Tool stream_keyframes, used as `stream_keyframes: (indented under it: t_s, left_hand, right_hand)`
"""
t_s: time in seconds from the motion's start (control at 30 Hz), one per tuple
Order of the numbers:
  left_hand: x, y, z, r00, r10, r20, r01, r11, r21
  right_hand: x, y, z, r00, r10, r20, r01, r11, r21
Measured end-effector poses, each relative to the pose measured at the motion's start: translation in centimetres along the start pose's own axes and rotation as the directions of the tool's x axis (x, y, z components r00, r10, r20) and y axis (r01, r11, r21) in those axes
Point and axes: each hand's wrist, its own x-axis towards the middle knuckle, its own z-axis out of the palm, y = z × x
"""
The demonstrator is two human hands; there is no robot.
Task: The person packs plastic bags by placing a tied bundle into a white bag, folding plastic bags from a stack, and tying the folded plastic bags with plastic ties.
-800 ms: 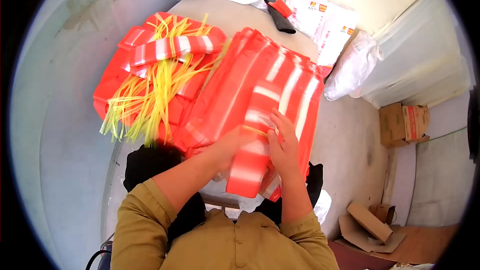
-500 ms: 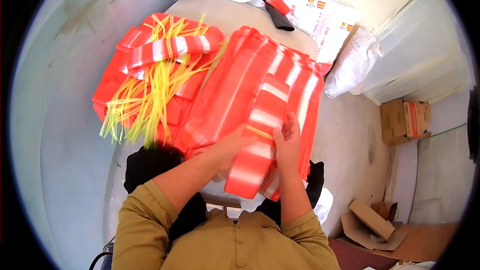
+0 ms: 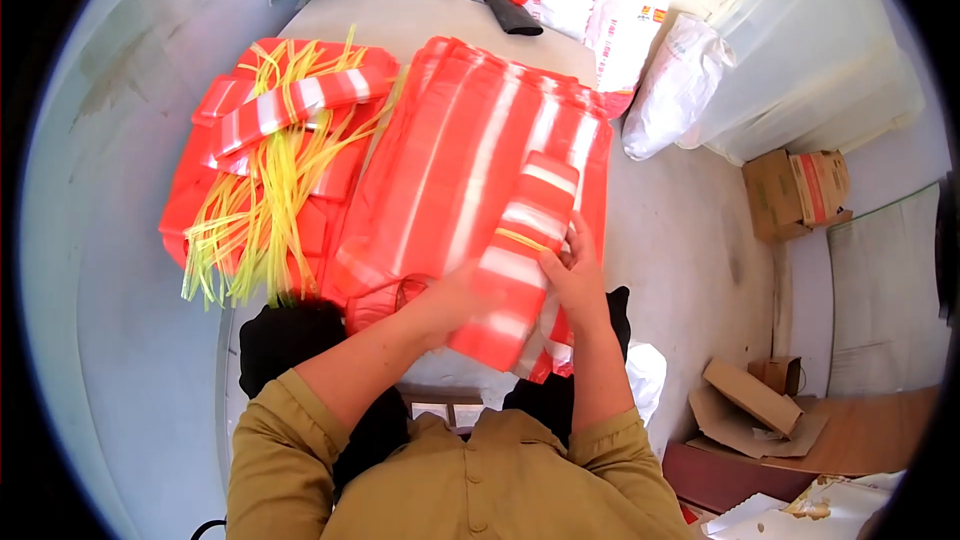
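Note:
A folded bundle of red-and-white striped plastic bags [image 3: 530, 208], with a yellow tie [image 3: 523, 240] around its middle, lies slanted over a large stack of the same bags [image 3: 430, 160]. My right hand [image 3: 577, 268] grips the bundle's right edge near the tie, thumb on top and fingers curled at the side. My left hand [image 3: 455, 302] is at the bundle's lower left side, its fingers smeared by motion. To the left, a bunch of yellow plastic strips [image 3: 270, 210] lies across more red bags [image 3: 185, 195] and a smaller striped folded bundle [image 3: 300, 105].
White printed sacks [image 3: 620, 25] line the table's far edge, with a black-and-red item [image 3: 510, 5] beside them. Another white sack [image 3: 680, 90] leans at the right corner. Cardboard boxes [image 3: 795, 195] stand by the right wall, and opened cardboard [image 3: 755, 410] lies lower right.
The view has shifted, so the table's contents sit further left. My left hand has moved from beside the tie toward the bundle's near end. My right hand keeps its grip.

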Motion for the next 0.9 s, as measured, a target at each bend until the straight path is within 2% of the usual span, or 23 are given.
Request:
stream_keyframes:
  t_s: [0.03, 0.07, 0.17, 0.27, 0.33, 0.47, 0.57, 0.77, 0.87, 0.9]
  left_hand:
    - [0.1, 0.0, 0.1, 1.0, 0.01, 0.024, -0.009, 1.0, -0.029]
    - [0.1, -0.1, 0.2, 1.0, 0.011, 0.029, -0.011, 1.0, -0.022]
    - [0.0, -0.3, 0.5, 1.0, 0.005, 0.03, -0.005, 1.0, 0.002]
    - [-0.3, 0.0, 1.0, 1.0, -0.018, 0.001, 0.018, 1.0, 0.008]
    - [-0.6, 0.3, 1.1, 0.999, -0.035, -0.02, 0.035, 0.999, -0.01]
    - [-0.4, -0.6, 0.7, 1.0, 0.029, 0.011, -0.029, 0.999, -0.021]
    - [0.5, -2.2, -0.1, 0.997, 0.063, 0.051, -0.064, 0.998, 0.014]
    - [0.5, -1.8, 0.9, 0.999, -0.017, 0.049, 0.017, 1.0, 0.0]
    - [0.0, -1.5, 1.5, 0.998, -0.015, 0.065, 0.015, 1.0, -0.003]
    - [-0.1, -1.6, 1.6, 0.997, 0.011, 0.079, -0.01, 1.0, -0.014]
  right_hand:
    - [-0.5, -0.1, -0.1, 0.999, 0.038, 0.028, -0.038, 0.999, -0.007]
    - [-0.7, 0.4, -0.2, 0.999, 0.034, 0.016, -0.035, 0.998, 0.053]
    - [-0.8, 0.0, -0.1, 0.999, 0.023, -0.045, -0.021, 0.999, 0.046]
    - [0.2, 0.7, -0.7, 0.999, 0.034, -0.029, -0.036, 0.997, -0.073]
    - [0.1, 0.3, -0.7, 0.998, 0.046, -0.032, -0.047, 0.997, -0.06]
    - [0.0, 0.0, -0.1, 0.997, 0.029, -0.066, -0.03, 0.999, -0.024]
    - [0.1, 0.1, 0.2, 0.97, -0.234, -0.067, 0.179, 0.871, -0.458]
    - [1.2, 1.7, -1.4, 0.99, -0.085, -0.112, 0.056, 0.969, -0.24]
    - [1.0, 0.8, -2.9, 0.909, -0.394, -0.135, 0.249, 0.774, -0.582]
    - [0.7, 0.1, -3.1, 0.881, -0.468, -0.065, 0.321, 0.694, -0.644]
